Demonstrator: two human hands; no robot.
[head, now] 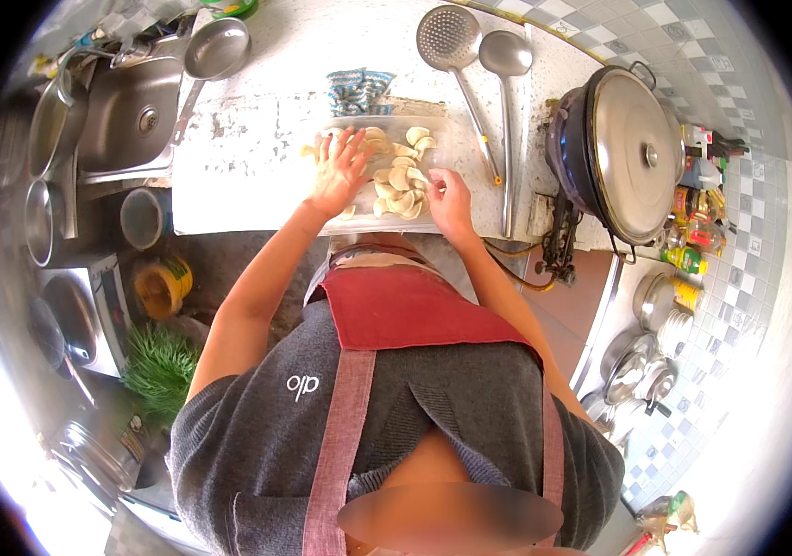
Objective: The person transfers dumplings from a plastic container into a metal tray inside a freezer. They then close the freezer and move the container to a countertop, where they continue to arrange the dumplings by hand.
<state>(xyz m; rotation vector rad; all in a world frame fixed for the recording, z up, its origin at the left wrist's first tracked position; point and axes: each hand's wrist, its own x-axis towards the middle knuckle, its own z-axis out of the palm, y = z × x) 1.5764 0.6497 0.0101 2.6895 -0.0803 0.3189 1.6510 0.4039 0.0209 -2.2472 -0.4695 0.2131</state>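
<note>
Pale half-moon dumplings point(399, 186) lie piled in a shallow clear plastic tray point(443, 142) on the counter before me. Over the tray's left half, my left hand point(337, 172) is spread flat, palm down, with its fingers apart on the dumplings there. It hides part of the pile beneath it. At the tray's right edge is my right hand point(450, 203), its fingers curled close beside the pile. Whether a dumpling is pinched between those fingertips cannot be made out. A blue-and-white patterned cloth point(358, 90) lies crumpled just behind the tray.
A skimmer point(449, 40) and a ladle point(505, 55) lie right of the tray. Farther right, a large lidded pot point(632, 156) sits on a gas burner point(560, 240), blue flame showing. A steel sink point(130, 118) and a saucepan point(217, 48) are at left.
</note>
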